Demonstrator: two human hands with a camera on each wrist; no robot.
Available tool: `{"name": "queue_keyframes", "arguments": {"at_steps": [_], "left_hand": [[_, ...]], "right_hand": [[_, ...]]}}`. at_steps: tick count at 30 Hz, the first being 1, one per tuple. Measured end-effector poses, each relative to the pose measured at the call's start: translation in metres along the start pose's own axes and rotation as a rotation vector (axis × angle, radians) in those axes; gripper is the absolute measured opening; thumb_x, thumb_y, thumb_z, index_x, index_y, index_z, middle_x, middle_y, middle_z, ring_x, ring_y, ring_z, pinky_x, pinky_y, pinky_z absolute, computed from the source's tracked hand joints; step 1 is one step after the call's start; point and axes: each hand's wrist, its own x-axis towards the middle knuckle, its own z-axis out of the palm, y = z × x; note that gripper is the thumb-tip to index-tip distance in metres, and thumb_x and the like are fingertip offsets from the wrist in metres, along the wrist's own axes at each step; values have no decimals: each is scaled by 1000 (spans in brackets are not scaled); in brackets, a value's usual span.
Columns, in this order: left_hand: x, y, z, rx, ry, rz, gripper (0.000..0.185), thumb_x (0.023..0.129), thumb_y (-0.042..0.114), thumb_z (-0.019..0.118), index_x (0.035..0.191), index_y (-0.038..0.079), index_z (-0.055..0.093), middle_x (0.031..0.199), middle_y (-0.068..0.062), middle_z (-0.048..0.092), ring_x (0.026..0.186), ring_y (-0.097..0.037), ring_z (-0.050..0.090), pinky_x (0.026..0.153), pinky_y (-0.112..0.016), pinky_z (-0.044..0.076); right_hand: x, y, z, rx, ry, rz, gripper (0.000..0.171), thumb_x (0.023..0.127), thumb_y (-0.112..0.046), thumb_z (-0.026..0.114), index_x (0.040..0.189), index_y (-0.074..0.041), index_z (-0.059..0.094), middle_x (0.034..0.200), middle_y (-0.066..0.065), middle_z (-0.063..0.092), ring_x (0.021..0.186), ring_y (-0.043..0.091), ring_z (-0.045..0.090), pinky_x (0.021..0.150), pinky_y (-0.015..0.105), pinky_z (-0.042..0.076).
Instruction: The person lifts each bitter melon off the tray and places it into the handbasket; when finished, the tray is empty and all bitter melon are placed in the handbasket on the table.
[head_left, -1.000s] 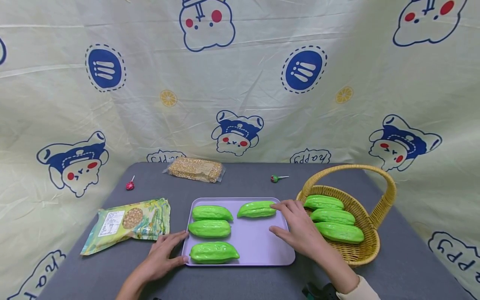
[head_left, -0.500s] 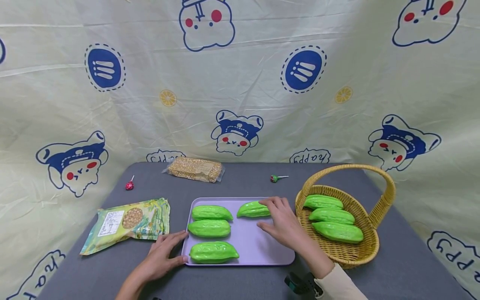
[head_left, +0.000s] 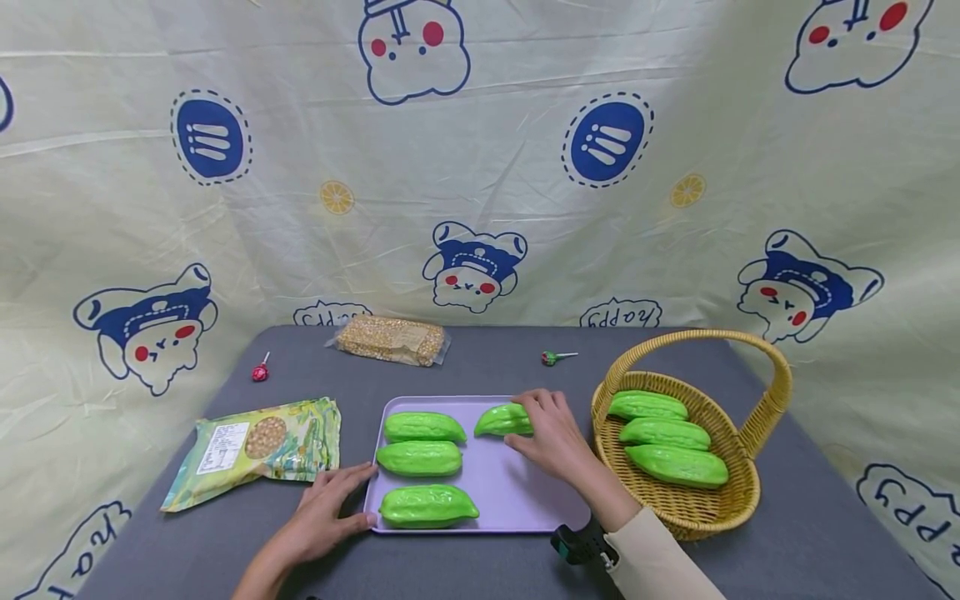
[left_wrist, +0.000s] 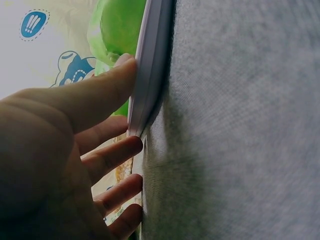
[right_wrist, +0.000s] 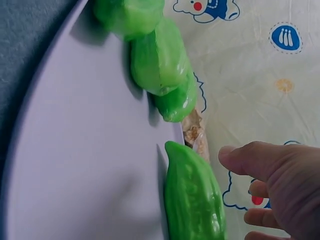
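Observation:
A lilac tray [head_left: 517, 500] lies mid-table, bearing several glossy green bitter melons with ridged skins. My left hand [head_left: 330, 508] rests against its left side, thumb at the rim and fingers loosely spread, as the left wrist view also shows. Over the tray's back right, my right hand [head_left: 555, 437] hovers with thumb and fingers apart around the right end of a lone bitter melon [head_left: 498, 420]. In the right wrist view a gap separates the thumb from this bitter melon [right_wrist: 192, 200]. Three others, such as the front bitter melon [head_left: 427, 506], line the tray's left half.
Right of the tray stands a wicker basket [head_left: 738, 500] with a tall handle, holding three bitter melons [head_left: 667, 433]. A patterned bag [head_left: 300, 433] lies at left, a clear bag of grains [head_left: 390, 337] behind. Red [head_left: 259, 372] and green lollipops [head_left: 551, 357] lie further back.
My right hand has moved left from beside the basket to over the lone bitter melon, covering more of its right end. My left hand has stayed at the tray's edge.

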Motion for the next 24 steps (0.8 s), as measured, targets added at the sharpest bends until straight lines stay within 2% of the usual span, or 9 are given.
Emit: {"name": "queue_keyframes", "arguments": {"at_steps": [9,24], "left_hand": [[0,-1,1,4,4,4,64,78,38,72,134,14,53,138,-7,53,120,-29,42,96,-53,31],[0,-2,1,4,0,-1,65,78,40,72,134,14,53,139,-7,52,120,-28,42,94,-51,32]], "right_hand": [[12,8,10,42,-45,58,57,74,-28,77,124,-10,58,126,17,53,115,36,43,96,51,37],[24,15,17,24,-132,103,66,76,-30,76,133,-10,51,136,19,46,123,41,38,102,55,32]]}}
